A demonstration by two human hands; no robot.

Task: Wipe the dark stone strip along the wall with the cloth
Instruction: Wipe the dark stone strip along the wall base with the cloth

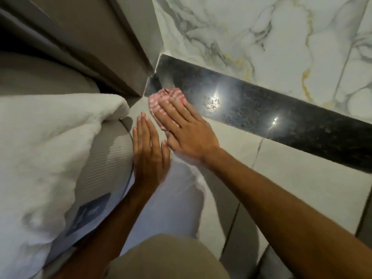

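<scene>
A glossy dark stone strip (pixel 271 115) runs along the foot of the marble wall, from the corner at the upper middle down to the right edge. A pink-and-white checked cloth (pixel 159 98) lies bunched at the strip's left end, near the corner. My right hand (pixel 187 129) lies flat on top of the cloth, fingers together, pressing it against the strip's lower edge and the floor. My left hand (pixel 148 152) rests flat, fingers extended, against the side of the grey mattress (pixel 106 158), holding nothing.
A fluffy white blanket (pixel 46 146) hangs over the mattress at the left. A beige door frame or panel (pixel 104 47) meets the marble wall (pixel 261 37) at the corner. Pale floor tiles (pixel 281 188) lie below the strip. My knee in beige trousers (pixel 165 258) is at the bottom.
</scene>
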